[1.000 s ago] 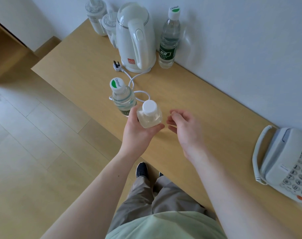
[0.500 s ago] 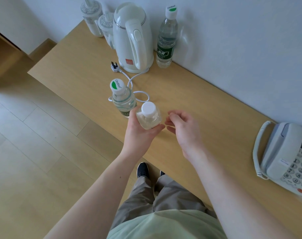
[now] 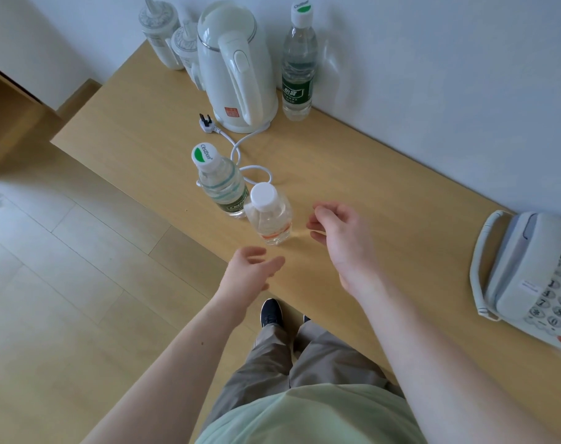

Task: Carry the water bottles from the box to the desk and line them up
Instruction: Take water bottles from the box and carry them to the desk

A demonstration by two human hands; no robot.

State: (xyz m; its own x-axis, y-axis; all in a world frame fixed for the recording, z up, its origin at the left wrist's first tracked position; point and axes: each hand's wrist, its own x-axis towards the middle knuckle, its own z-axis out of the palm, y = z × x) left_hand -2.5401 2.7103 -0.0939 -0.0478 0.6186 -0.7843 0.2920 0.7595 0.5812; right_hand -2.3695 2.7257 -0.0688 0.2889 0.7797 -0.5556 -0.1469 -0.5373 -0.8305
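Observation:
A small clear bottle with a plain white cap [image 3: 269, 216] stands upright near the front edge of the wooden desk [image 3: 385, 193]. Touching its left side is a green-labelled bottle with a green and white cap [image 3: 220, 184]. A third green-labelled bottle [image 3: 298, 65] stands at the wall beside the kettle. My left hand [image 3: 252, 272] hovers just in front of the small bottle, fingers apart and holding nothing. My right hand [image 3: 340, 235] is to the right of that bottle, fingers loosely curled and apart, with nothing in them. No box is in view.
A white kettle [image 3: 234, 68] stands at the back of the desk, its cord and plug [image 3: 208, 125] trailing toward the bottles. Two white lidded cups [image 3: 173, 40] sit behind it. A grey telephone [image 3: 535, 277] lies at the right. Pale floorboards lie left of the desk.
My left hand has let go of the white-capped bottle, which now stands on the desk, and has drawn back toward me. My right hand stays beside it.

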